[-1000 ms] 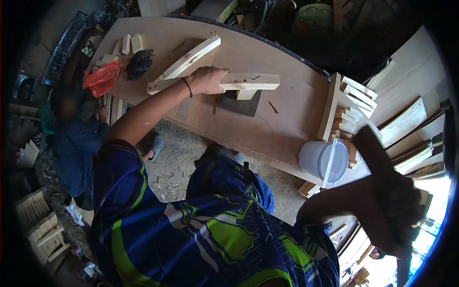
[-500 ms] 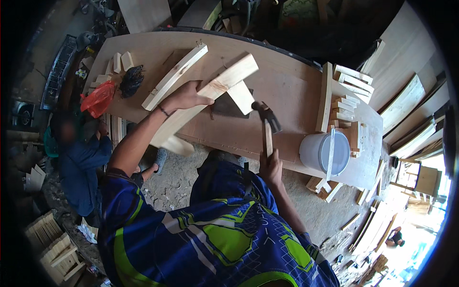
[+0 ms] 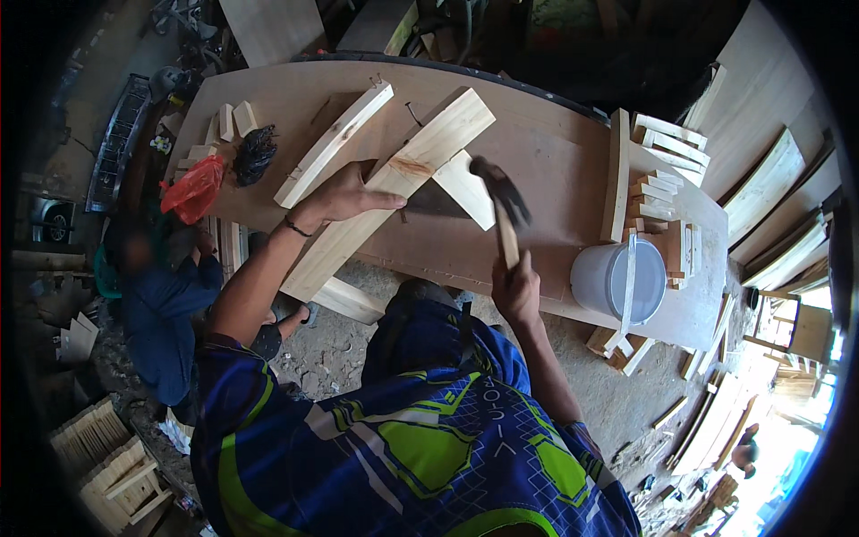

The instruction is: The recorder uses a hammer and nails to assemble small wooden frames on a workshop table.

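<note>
L hand [image 3: 344, 195] flat, fingers spread, pinning long pale wooden plank [image 3: 394, 188] on plywood bench [image 3: 555, 179] | plank prob. stiff, lightish; hold mid-length | R hand [image 3: 514, 291] fisted round wooden-handled hammer [image 3: 501, 210], head above short pale board [image 3: 465, 186].

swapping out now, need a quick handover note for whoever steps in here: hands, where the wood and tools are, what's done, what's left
Left hand: flat on the long plank, pressing it onto the workbench.
Right hand: gripping the hammer by its handle, head raised over the short cross piece beside the plank.
Second plank lies loose to the left; white bucket at the bench's right, cut blocks stacked behind it.
Done: plank and cross piece set together.
Left: whether the joint is nailed cannot be told; check it.
</note>
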Tool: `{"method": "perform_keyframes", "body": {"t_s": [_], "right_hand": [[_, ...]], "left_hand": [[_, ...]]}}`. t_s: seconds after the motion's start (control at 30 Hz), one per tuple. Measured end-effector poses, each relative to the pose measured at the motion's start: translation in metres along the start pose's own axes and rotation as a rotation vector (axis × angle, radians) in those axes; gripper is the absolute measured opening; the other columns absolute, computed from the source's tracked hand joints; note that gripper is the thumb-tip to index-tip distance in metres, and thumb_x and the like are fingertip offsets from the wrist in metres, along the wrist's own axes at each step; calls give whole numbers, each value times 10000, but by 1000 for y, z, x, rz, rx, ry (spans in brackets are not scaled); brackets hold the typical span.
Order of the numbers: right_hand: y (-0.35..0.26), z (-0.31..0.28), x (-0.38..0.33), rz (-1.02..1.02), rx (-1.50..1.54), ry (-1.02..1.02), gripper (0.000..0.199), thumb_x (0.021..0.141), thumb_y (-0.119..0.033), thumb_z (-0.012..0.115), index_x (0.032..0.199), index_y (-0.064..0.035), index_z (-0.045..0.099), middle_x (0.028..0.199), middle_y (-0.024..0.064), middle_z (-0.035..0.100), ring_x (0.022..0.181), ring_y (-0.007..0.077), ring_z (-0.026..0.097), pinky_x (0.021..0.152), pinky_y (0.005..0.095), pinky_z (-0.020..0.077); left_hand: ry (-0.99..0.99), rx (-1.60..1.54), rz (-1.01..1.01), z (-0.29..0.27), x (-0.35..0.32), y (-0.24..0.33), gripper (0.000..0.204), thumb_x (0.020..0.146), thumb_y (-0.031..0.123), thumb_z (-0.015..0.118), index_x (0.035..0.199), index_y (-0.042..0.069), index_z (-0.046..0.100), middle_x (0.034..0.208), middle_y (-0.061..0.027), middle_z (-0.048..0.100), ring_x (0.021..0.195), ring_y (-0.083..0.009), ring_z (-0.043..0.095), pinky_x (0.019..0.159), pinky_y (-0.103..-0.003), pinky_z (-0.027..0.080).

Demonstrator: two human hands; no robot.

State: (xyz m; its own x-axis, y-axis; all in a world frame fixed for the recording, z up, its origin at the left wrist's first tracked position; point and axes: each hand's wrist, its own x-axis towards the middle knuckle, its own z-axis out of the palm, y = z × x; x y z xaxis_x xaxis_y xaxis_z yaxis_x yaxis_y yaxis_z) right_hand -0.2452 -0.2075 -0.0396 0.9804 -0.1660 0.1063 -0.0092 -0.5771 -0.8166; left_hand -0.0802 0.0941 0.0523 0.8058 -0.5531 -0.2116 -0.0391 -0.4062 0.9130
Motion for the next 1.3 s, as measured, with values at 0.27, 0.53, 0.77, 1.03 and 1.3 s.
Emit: {"method": "perform_keyframes", "body": {"t_s": [0.27, 0.53, 0.77, 1.03, 1.3], "right_hand": [[-9, -8, 1, -73, 24, 82, 227, 931, -146, 656, 993, -15, 481, 666, 242, 597, 635, 451, 649, 524, 476, 488], [-6, -15, -1, 1, 72, 60, 246, 921, -146, 660, 1025, -8, 484, 704, 274, 621, 707, 474, 670, 566, 484, 518], [6, -4, 22, -36, -8, -4, 249, 923, -156, 664, 1003, -14, 475, 696, 263, 622, 683, 468, 665, 554, 477, 517], [3, -15, 20, -59, -37, 31, 239, 932, -156, 653, 1043, -17, 493, 701, 261, 630, 680, 473, 658, 552, 499, 518], [-8, -34, 17, -144, 23, 67, 212, 919, -102, 654, 1007, -3, 488, 653, 221, 607, 616, 412, 669, 516, 449, 498]], "left_hand": [[-2, 26, -6, 0, 2, 4, 522, 827, 241, 813, 1248, -15, 643, 1168, -114, 690, 1084, -186, 623, 974, -324, 474], [10, 24, 44, -2, 17, -1, 664, 781, 264, 833, 1315, -33, 573, 1234, -157, 655, 1135, -232, 610, 1020, -357, 451], [-45, 5, -31, -2, 16, 12, 670, 781, 327, 824, 1296, -34, 594, 1239, -149, 660, 1135, -240, 615, 1027, -358, 449], [-66, -54, -53, -2, 16, 26, 571, 808, 266, 817, 1267, -17, 627, 1183, -125, 680, 1092, -201, 621, 987, -342, 470], [87, 33, 147, 3, 22, 7, 620, 786, 308, 820, 1270, -21, 614, 1166, -133, 685, 1100, -232, 629, 979, -349, 475]]}}
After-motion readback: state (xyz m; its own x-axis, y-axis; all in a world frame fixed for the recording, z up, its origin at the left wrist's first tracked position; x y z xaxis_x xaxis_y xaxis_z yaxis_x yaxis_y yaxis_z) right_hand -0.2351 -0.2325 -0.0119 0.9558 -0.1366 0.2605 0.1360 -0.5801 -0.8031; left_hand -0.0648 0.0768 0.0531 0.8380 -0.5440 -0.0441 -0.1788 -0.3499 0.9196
